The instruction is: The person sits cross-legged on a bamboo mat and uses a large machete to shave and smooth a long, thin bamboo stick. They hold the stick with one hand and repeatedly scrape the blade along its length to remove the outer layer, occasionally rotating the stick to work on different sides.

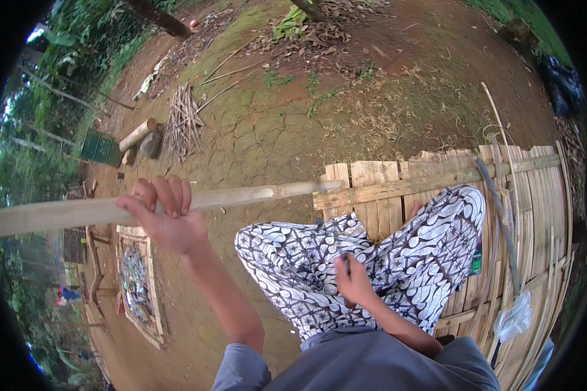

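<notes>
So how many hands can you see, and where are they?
2. The left hand grips a long bamboo pole held out over the ground; the right hand rests on the patterned trousers.

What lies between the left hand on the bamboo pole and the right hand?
In the head view, between the left hand and the right hand lies the person's knee in black-and-white patterned trousers.

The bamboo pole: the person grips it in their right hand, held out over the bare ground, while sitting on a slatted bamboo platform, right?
Not quite. The head view shows the left hand gripping the bamboo pole; the right hand rests on the patterned trousers. The pole does reach over the ground, and the person sits on the slatted platform.
</notes>
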### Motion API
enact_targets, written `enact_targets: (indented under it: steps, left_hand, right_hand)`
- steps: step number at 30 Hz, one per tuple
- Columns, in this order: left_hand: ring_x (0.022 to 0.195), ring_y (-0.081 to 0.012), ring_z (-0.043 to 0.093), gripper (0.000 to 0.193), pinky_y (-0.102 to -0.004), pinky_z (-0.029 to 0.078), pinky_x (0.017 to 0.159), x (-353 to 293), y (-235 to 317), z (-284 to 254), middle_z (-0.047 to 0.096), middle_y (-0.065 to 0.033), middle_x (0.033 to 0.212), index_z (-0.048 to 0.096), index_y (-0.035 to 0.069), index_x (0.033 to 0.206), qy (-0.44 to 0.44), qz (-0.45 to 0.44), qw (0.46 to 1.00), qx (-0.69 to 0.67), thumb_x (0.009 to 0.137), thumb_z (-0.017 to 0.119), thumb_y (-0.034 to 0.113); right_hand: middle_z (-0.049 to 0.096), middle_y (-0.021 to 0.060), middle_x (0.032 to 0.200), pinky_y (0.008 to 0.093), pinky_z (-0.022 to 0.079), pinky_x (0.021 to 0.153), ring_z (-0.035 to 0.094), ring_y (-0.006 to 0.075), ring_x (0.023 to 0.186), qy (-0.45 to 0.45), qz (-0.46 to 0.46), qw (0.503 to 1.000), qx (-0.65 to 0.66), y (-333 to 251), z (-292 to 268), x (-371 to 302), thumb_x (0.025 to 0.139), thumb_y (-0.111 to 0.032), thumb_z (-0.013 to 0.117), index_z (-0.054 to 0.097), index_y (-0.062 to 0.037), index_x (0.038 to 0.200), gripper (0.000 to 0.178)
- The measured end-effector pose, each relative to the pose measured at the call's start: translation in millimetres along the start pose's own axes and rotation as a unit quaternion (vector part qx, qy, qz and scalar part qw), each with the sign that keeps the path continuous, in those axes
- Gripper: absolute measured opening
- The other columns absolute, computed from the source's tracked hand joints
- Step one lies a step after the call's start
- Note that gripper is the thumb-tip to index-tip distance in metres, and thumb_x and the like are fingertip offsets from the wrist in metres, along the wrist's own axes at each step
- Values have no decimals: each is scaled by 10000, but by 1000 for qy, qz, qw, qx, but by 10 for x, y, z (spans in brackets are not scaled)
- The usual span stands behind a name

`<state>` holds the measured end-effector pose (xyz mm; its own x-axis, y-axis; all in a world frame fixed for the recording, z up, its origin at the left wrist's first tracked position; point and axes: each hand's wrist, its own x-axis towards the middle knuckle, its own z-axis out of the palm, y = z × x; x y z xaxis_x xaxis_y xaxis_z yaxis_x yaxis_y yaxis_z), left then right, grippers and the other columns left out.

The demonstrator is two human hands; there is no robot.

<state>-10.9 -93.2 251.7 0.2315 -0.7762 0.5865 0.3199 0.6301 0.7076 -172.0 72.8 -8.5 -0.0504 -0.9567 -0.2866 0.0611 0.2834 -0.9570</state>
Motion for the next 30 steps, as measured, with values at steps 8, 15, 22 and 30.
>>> enact_targets:
  steps: [8, 15, 22, 30]
  left_hand:
    - [426, -65, 172, 460, -214, 153, 390, -4, 2, -48, 216, 39, 490, 287, 155, 667, 17, 5, 1000, -4, 991, 368, 471]
    - [430, -65, 178, 457, -214, 151, 392, -6, -6, -35, 220, 39, 495, 293, 146, 671, 26, 3, 1000, -5, 998, 356, 459]
    - [472, -78, 221, 431, -221, 201, 430, -159, -49, 140, 282, 32, 561, 349, 127, 728, 32, 38, 998, -40, 993, 375, 466]
    - [508, -93, 297, 399, -235, 251, 466, -242, -216, 320, 337, 20, 626, 415, 130, 849, 110, 76, 990, -37, 961, 413, 514]
  right_hand:
    - [515, 101, 540, 363, 416, 460, 532, 209, 441, -76, 15, 997, 5, -420, -86, -156, 936, -310, 551, 516, 18, 888, 334]
    - [500, 59, 537, 311, 404, 438, 505, 143, 427, -51, -38, 998, 23, 58, 110, -113, 941, -255, 549, 495, 8, 917, 269]
    - [490, 25, 568, 269, 389, 377, 474, 107, 410, -44, 172, 971, 162, -361, 14, -283, 982, -294, 479, 450, -32, 930, 269]
    - [509, 71, 538, 317, 393, 456, 536, 163, 457, -104, -132, 985, 26, -624, 167, -281, 904, -189, 580, 494, 10, 930, 219]
